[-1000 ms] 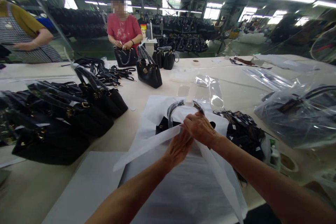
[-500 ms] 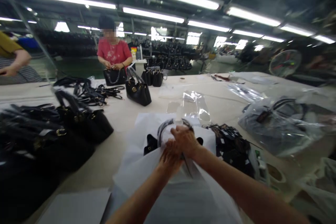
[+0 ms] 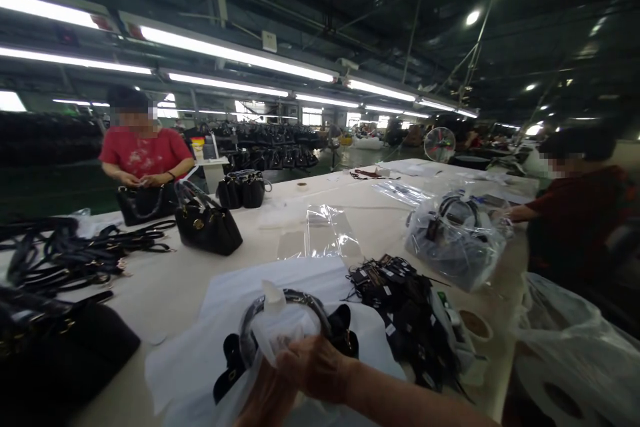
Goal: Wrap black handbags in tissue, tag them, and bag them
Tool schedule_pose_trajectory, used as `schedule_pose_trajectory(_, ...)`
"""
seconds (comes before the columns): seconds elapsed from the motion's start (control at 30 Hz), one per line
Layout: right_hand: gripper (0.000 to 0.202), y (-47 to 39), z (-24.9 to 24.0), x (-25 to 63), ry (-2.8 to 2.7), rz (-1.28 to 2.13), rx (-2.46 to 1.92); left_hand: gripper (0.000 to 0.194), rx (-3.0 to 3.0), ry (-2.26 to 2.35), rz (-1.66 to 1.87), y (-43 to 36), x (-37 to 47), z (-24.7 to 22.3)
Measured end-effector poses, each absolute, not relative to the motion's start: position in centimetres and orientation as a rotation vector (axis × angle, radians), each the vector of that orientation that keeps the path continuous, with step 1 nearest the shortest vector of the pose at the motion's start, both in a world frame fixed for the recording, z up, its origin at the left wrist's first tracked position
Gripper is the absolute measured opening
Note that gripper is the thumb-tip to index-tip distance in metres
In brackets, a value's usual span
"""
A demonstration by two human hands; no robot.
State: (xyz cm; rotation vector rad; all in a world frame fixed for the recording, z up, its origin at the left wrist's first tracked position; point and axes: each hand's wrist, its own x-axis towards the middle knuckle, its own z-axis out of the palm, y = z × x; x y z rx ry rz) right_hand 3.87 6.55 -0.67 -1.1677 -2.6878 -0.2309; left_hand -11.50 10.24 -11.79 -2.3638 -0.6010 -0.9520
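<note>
View has tilted up since a second ago; both hands now sit at the bottom edge. Right hand lies knuckles up, grip pinching white wrapping paper around the handbag handles. Left hand beneath it, mostly cut off, grip unclear. Bag lies on the near surface.
</note>
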Motion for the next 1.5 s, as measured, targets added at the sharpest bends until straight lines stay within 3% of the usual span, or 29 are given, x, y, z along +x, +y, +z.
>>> schedule_pose_trajectory(0.1, 0.014, 6.4, -0.6, 3.9, -2.714, -0.175, -1.179, 0.072, -2.338, -0.559, -0.929, 10.4, -12.3, -11.3)
schedule_pose_trajectory(0.37, 0.012, 6.0, 1.3, 4.7, -2.866, -0.034, -1.141, 0.062, -2.377, -0.52, -0.88, 8.5, -13.7, -9.8)
schedule_pose_trajectory(0.57, 0.009, 5.8, 0.0, 5.3, -2.82, 0.13, -1.076, 0.039, -2.672, -0.382, -0.602, 7.3, -15.8, -4.7)
schedule_pose_trajectory(0.73, 0.017, 4.7, -1.6, 4.7, -2.885, -0.081, -1.093, 0.028, -2.864, -0.32, -0.6, 6.9, -16.1, -2.7)
schedule_pose_trajectory(1.13, 0.038, 1.0, -9.2, 2.0, -2.537, -0.329, -1.492, 0.046, -2.531, -0.522, -0.688, 5.3, -13.0, -7.2)
schedule_pose_trajectory(1.3, 0.034, -0.3, -8.6, 1.8, -2.488, -0.339, -1.597, 0.056, -2.522, -0.586, -0.778, 4.7, -12.8, -9.6)
schedule_pose_trajectory(1.5, 0.02, -5.1, -6.1, 7.0, -2.312, -0.288, -1.396, 0.065, -2.505, -0.705, -0.725, 4.3, -12.5, -11.1)
